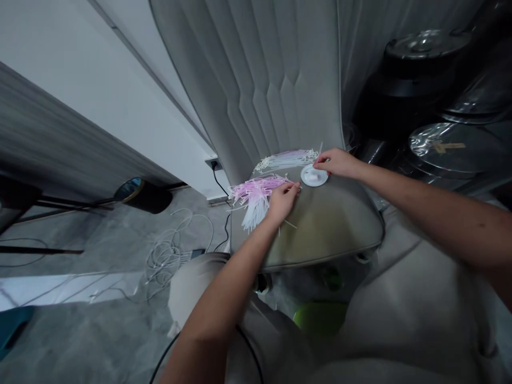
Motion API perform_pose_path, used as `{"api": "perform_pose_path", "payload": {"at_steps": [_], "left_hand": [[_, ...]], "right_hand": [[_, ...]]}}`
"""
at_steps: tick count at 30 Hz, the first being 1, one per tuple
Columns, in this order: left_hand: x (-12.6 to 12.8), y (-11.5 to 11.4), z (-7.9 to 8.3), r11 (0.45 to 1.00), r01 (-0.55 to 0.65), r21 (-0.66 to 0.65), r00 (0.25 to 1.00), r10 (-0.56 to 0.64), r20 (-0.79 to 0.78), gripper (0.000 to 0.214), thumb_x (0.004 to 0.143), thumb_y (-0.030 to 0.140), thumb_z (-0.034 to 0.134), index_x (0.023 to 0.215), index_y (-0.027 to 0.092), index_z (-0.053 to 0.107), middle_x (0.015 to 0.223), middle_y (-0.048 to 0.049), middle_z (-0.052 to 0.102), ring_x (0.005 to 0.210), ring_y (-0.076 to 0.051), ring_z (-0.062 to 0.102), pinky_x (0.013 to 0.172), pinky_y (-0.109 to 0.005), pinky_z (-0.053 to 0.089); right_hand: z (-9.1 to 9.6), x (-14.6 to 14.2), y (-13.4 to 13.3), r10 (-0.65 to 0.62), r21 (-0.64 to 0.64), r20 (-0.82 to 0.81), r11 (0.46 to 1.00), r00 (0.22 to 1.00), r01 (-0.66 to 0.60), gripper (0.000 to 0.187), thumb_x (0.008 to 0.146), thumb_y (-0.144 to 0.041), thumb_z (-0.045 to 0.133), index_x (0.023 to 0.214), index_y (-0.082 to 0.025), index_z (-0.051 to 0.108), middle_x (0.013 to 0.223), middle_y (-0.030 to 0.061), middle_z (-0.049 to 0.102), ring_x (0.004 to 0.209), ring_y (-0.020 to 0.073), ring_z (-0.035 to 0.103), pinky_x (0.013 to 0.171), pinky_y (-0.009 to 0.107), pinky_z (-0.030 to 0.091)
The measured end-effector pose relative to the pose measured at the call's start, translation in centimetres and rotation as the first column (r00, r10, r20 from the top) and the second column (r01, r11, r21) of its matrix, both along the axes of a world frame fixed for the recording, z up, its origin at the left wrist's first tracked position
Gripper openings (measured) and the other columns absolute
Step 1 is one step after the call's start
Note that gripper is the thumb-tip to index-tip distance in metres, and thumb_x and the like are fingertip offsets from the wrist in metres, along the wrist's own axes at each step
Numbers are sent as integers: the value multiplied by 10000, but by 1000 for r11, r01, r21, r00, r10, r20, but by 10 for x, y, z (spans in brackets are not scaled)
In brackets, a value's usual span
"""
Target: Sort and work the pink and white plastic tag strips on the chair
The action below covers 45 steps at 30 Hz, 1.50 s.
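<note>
Left hand [283,202]: fingertips together, can't tell if holding anything; loose pile of thin pink-white plastic strips [256,197] just beside them. Right hand [338,162]: fingers pinching a thin white plastic strip [320,149], round white plastic disc [314,175] just under them.

The left hand [283,202] and right hand [338,162] are bare, and both forearms [436,213] show bare skin to the frame's edge.

Gotta say the colours here are kinda nice: the plastic strips [254,197] just beside the left hand [283,202] fade from pink to white; the bunch of strips [286,158] beyond that hand goes pale lilac to white; the round disc [314,175] under the right hand [338,162] is plain white; the seat [332,224] below both hands is dull olive-grey, and the backrest [256,74] past them is grey with pleated zigzag channels.
</note>
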<state>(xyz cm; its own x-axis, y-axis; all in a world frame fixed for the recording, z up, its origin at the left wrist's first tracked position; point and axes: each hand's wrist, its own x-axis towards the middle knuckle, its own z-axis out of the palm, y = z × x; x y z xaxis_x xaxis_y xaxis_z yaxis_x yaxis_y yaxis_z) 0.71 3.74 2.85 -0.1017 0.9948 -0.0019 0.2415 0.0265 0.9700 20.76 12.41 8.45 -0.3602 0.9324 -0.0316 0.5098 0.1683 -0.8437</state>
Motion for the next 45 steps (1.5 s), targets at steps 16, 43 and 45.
{"api": "perform_pose_path", "payload": {"at_steps": [16,43,45], "left_hand": [[22,64,-26,975,91,202,959,-32,-281,250,853,357,606,922,163,747,948,-75,751,855,-181,654,803,-289,467],[22,58,-22,935,266,234,793,-74,-605,232,903,321,570,926,156,733,950,-118,726,911,-235,646,840,-338,456],[22,57,-21,935,268,233,765,-59,-641,236,911,318,561,936,152,727,955,-118,728,909,-239,653,823,-335,465]], "right_hand": [[-20,-2,21,112,169,225,974,968,-152,187,829,-255,589,755,-141,717,590,-16,558,595,114,452,586,273,283],[-21,-6,14,172,190,577,923,798,-336,129,833,-215,640,857,-153,751,821,89,700,784,201,589,684,300,355],[-19,-8,14,180,176,632,914,754,-365,179,860,-245,604,896,-149,751,882,97,716,824,208,604,695,298,366]]}}
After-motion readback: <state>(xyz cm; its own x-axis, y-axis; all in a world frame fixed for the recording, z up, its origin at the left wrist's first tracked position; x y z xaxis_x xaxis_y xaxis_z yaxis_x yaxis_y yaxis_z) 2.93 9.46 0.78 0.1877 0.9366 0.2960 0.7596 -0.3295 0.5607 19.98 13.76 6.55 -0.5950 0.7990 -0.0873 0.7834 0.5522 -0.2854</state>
